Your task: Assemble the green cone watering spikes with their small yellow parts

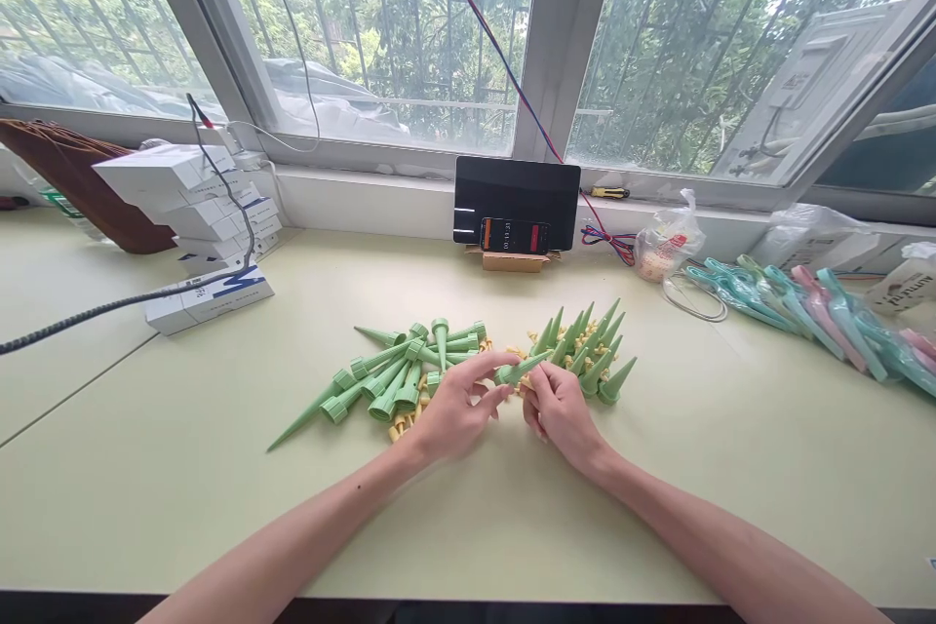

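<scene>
Both of my hands meet over the middle of a pale green table [658, 468]. My left hand [460, 405] and my right hand [560, 409] together pinch one green cone-shaped plastic spike [521, 369], its tip pointing up and right. Left of my hands lies a loose pile of green spikes [387, 375] on their sides. To the right stands a cluster of green spikes [589, 346], upright with tips up. Small yellow plastic parts [401, 424] lie among both heaps.
A phone [514, 236] leans against a black tablet [516, 200] at the windowsill. White boxes [197, 214] are stacked at the back left with a black cable [80, 312] across them. Teal and pink plastic clips [819, 312] and a plastic bag [665, 249] sit at the right.
</scene>
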